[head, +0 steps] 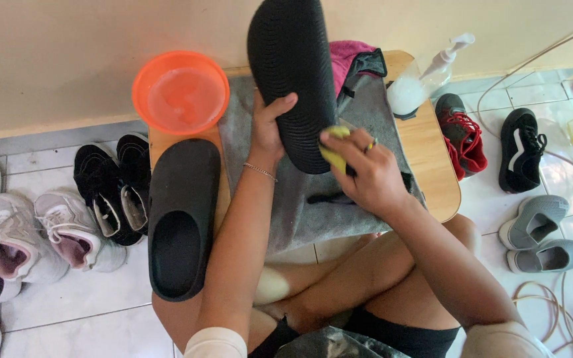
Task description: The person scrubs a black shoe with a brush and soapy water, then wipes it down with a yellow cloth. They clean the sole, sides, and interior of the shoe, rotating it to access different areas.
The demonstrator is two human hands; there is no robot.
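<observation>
Mid-scrub: left hand [268, 129] gripping the black slipper [291, 73] sole-up over the grey towel [313, 212], right hand [366, 174] pinching a yellow sponge [334, 154] against it; second slipper [182, 215] apparently untouched on the tabletop [432, 166].

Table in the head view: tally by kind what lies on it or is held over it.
black clogs: 2
orange basin: 1
pump bottle: 1
grey towel: 1
pink cloth: 1
yellow sponge: 1
Total: 7
Small dark items on the towel are unclear and not counted.
</observation>
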